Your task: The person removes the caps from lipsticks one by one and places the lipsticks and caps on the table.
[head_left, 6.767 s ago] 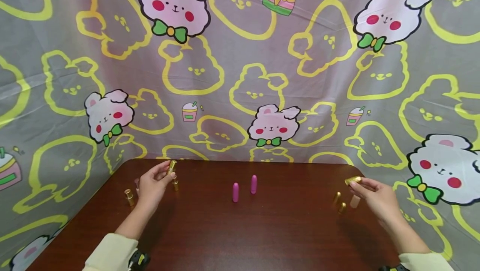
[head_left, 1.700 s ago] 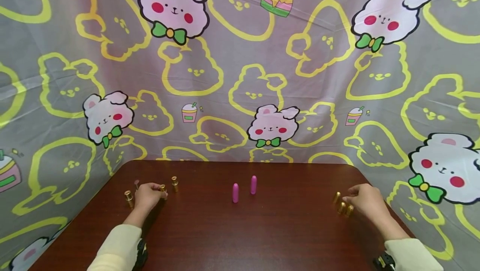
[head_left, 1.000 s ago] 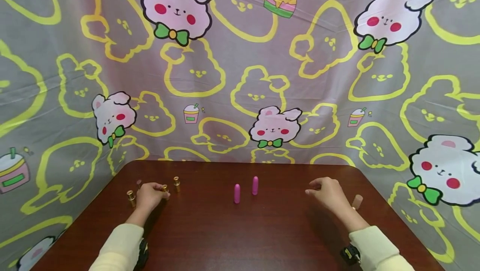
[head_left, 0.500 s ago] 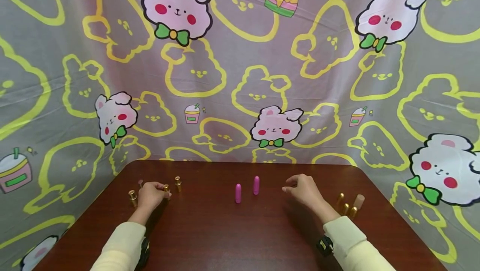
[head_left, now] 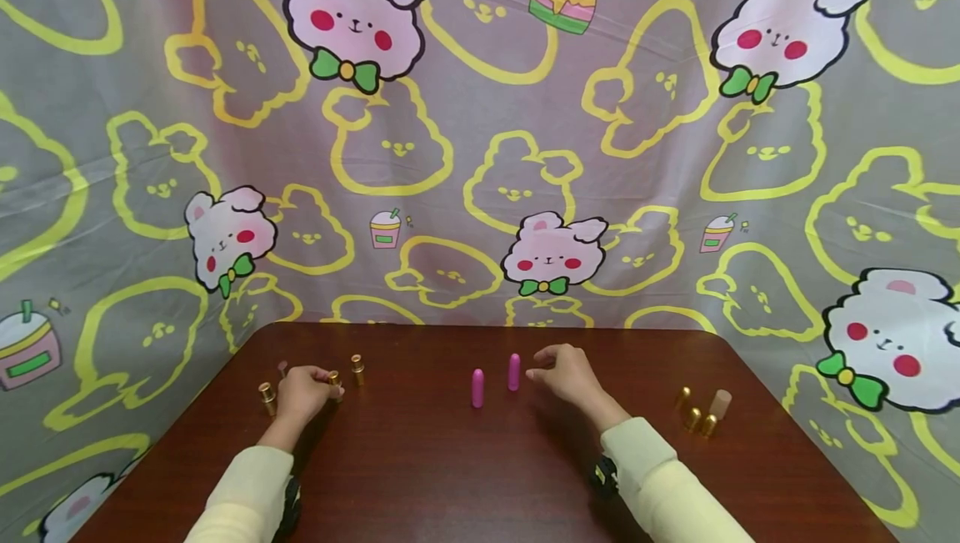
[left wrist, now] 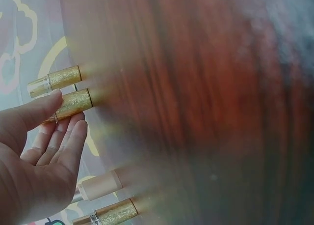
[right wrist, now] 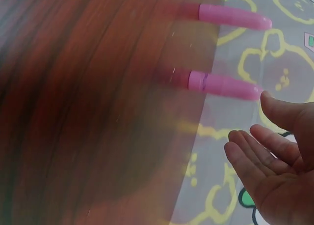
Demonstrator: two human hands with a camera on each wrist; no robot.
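My left hand (head_left: 302,394) pinches an upright gold lipstick tube (left wrist: 75,103) between thumb and fingers at the table's left side. Beside it stand two more gold tubes, one behind (head_left: 357,370) and one to the left (head_left: 267,399). A dull pink, lipstick-like piece (left wrist: 100,184) is mostly hidden behind that hand in the head view. Near the middle, two glossy pink bullet-shaped tubes stand upright, one nearer (head_left: 477,389) and one farther back (head_left: 513,372). Just right of the farther one is my right hand (head_left: 568,376), holding nothing, fingers loosely bent and thumb apart.
On the right of the brown table (head_left: 450,476) stand several small gold bullet-shaped pieces (head_left: 694,419) and a beige cylinder (head_left: 721,404). A grey cloth (head_left: 450,218) with cartoon rabbits hangs behind and at the sides.
Both hands held gold pieces raised earlier; the right one's is released among the right-hand group. My right hand then moved left to the pink tubes. My left hand lowered its tube, then stayed still.
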